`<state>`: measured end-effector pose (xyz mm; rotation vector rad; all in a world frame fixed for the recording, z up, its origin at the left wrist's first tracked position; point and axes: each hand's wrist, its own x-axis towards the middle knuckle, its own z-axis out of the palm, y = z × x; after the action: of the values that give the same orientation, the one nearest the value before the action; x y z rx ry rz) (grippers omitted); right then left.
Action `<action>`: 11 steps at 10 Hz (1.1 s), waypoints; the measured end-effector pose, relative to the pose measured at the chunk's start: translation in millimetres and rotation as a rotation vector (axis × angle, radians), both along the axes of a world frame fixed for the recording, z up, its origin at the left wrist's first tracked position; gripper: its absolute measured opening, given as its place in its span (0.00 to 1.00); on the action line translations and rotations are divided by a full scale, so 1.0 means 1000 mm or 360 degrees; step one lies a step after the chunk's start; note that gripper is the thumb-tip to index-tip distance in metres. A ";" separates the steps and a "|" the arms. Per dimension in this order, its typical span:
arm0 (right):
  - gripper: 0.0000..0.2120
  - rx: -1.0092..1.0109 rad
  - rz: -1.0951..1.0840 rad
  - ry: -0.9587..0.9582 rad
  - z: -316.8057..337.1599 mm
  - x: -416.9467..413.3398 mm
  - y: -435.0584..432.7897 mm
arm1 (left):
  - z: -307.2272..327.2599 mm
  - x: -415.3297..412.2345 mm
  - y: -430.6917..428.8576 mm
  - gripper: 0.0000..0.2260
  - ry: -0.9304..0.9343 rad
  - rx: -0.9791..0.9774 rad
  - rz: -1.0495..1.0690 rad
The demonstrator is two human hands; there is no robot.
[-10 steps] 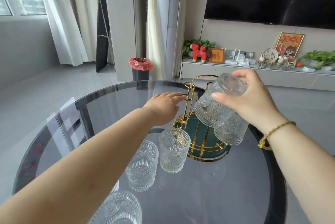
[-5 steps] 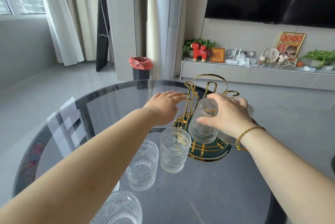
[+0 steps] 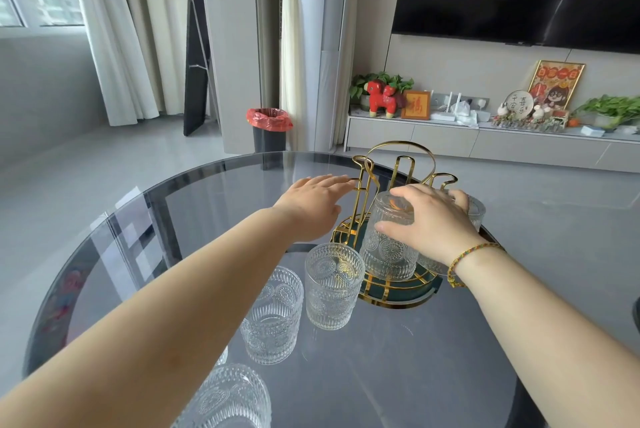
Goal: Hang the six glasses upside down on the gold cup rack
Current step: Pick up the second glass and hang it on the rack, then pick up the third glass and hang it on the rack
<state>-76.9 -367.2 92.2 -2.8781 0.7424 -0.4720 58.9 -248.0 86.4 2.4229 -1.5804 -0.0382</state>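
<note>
Seating the second glass on the gold cup rack: my right hand is clamped over its upturned base, mouth down, long axis near upright, tipped slightly. It sits at the rack's near side, low over the green tray. Another inverted glass hangs just behind my knuckles. My left hand lies flat, fingers apart, touching the rack's left prong. Next, I judge: let go cleanly, then reach for the nearest upright glass on the table; others wait nearer me.
</note>
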 end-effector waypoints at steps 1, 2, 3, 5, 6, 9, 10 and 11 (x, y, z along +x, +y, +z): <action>0.27 0.0020 0.0006 -0.0056 -0.002 0.000 0.000 | 0.000 0.000 0.000 0.22 -0.0009 0.0002 0.0002; 0.27 0.0001 0.0008 -0.0119 -0.004 -0.001 0.001 | -0.001 0.000 0.000 0.22 -0.0010 -0.0002 0.0007; 0.28 -0.0053 0.0024 -0.0229 -0.005 -0.005 0.006 | -0.002 -0.001 0.002 0.22 -0.0010 -0.0016 0.0011; 0.25 -0.0120 0.0116 -0.0578 -0.013 -0.024 0.036 | -0.013 -0.006 0.036 0.20 0.0090 -0.0179 0.0102; 0.24 -0.0078 0.0133 -0.0720 -0.025 -0.034 0.063 | -0.012 -0.009 0.069 0.19 0.0106 -0.0342 0.0128; 0.23 0.0974 0.0417 -0.0597 -0.089 -0.065 0.153 | -0.037 -0.021 0.192 0.17 0.0149 -0.0710 0.0550; 0.24 0.1270 0.0518 -0.0419 -0.113 -0.073 0.177 | -0.063 -0.023 0.222 0.17 0.0259 -0.0756 0.0786; 0.36 0.1393 0.0537 -0.0226 -0.128 -0.075 0.196 | -0.092 -0.026 0.239 0.17 0.0353 -0.0644 0.0973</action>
<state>-152.3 -171.5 -36.0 -2.0541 0.3025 -0.2173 33.4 -9.0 -5.9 2.3579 -0.6345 0.1090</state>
